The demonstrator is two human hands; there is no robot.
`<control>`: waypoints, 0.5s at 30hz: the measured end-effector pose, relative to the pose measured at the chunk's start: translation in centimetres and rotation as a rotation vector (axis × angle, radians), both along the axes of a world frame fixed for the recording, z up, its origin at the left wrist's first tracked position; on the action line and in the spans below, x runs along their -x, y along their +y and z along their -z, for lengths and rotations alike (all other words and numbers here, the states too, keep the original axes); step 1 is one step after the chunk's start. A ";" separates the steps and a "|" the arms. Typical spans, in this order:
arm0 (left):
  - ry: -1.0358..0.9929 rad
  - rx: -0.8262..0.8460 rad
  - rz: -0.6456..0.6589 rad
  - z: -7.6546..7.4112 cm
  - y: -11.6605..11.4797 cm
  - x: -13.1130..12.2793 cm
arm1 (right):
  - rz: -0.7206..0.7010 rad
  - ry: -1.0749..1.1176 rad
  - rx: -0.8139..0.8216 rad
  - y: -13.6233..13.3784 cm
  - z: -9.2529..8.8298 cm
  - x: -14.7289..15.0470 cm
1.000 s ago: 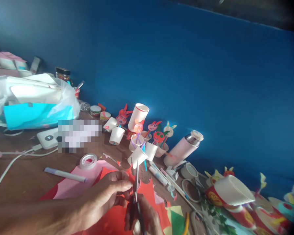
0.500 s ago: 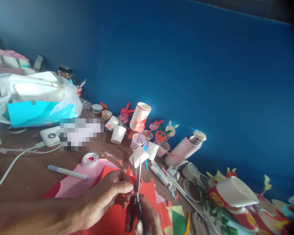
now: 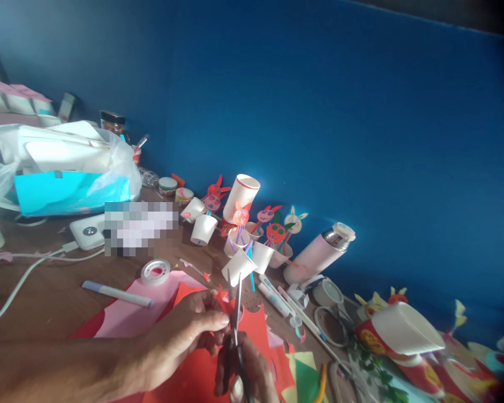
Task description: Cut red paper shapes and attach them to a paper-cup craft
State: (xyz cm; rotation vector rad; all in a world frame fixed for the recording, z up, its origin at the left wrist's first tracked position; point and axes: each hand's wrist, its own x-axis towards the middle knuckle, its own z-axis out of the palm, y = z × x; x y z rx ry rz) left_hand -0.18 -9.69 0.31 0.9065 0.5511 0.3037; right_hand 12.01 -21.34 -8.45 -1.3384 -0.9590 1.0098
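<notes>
In the head view, my left hand [image 3: 195,323] is closed in a pinch on a small piece of red paper [image 3: 224,301], mostly hidden by the fingers. Black-handled scissors [image 3: 237,313] are gripped in my right hand [image 3: 258,366], their blades slightly apart and pointing away from me beside the left fingertips. Whether the blades touch the paper I cannot tell. Beneath both hands lie sheets of red paper [image 3: 193,375] and pink paper [image 3: 128,313]. Just beyond the scissor tips is a tipped white paper cup [image 3: 238,267].
Paper cups with animal faces on sticks [image 3: 241,214] stand by the blue wall, near a pink thermos [image 3: 315,257]. Left are a tape roll [image 3: 155,262], a marker [image 3: 116,294], a white power bank [image 3: 86,230] and a plastic bag [image 3: 121,154]. Stacked cups [image 3: 407,329] lie right.
Both hands, the scissors and the red paper keep almost the same position. The view has shifted very slightly.
</notes>
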 end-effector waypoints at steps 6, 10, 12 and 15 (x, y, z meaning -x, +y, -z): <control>-0.003 -0.012 -0.012 -0.1 0.0 0.1 | 0.009 -0.043 0.008 -0.1 -0.1 -0.1; -0.010 -0.051 -0.004 0.0 0.0 0.2 | 0.016 -0.110 -0.055 -0.3 -0.5 0.1; -0.009 -0.076 -0.005 0.2 0.1 0.2 | 0.001 -0.135 -0.054 -0.3 -0.8 0.2; -0.011 -0.091 -0.004 0.3 0.3 0.2 | -0.018 -0.159 -0.057 -0.4 -1.2 0.1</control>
